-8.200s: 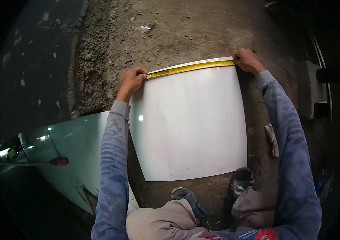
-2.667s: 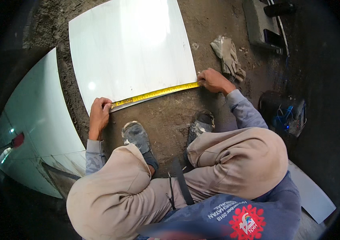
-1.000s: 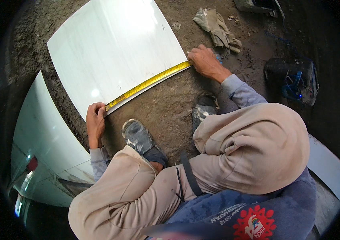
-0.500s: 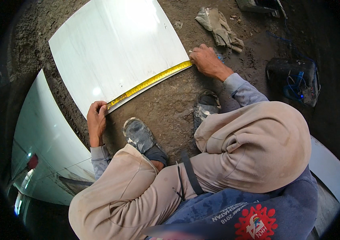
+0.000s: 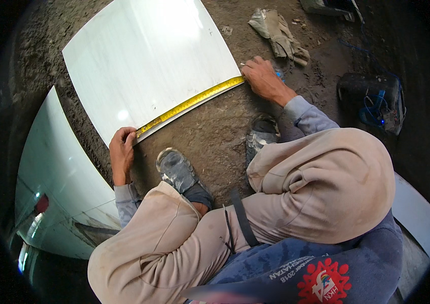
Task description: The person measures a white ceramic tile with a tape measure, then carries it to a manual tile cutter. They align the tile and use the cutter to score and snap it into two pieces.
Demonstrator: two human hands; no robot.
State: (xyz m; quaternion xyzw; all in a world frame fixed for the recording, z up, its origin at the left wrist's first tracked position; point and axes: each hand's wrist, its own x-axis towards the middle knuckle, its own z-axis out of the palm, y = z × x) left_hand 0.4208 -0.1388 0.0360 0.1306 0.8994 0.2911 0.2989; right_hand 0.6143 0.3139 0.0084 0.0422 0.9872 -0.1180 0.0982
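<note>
1. Far left, a glossy curved panel [image 5: 63, 172] lies on the dirt ground [image 5: 215, 154]; a dark red patch shows on it, and I can't tell whether it is a reflection. A band of dirt parts it from the work.
2. The left hand [image 5: 122, 156] pinches one end of a yellow tape [image 5: 189, 104] between thumb and forefinger, at the near left corner of the white sheet [image 5: 149, 55].
3. The sheet lies in front of the person, and the tape runs along it, just inside its near edge. About eight seconds ago the tape spanned the far edge; now it spans the near one, so this is the edge being held against the markings. Over the last half second hardly anything shifts: both ends stay put.
4. The left shoe [image 5: 177, 169] and right shoe [image 5: 261, 134] stand on the dirt just short of that edge, leaving little room there, though neither covers the tape.
5. The right hand [image 5: 268, 82] has its fingers drawn in on the tape's other end, hiding where it finishes. A small pale stub pokes out by the fingertips. Something blue shows just behind the hand, too covered to name.
6. Beyond that hand lie crumpled tan gloves [image 5: 278, 38], clear of the tape.
7. Farther right are a dark box [image 5: 352, 99] with blue wires and a small blue light, and a pale strip [image 5: 417, 213] partly behind the right knee [image 5: 336, 177].
</note>
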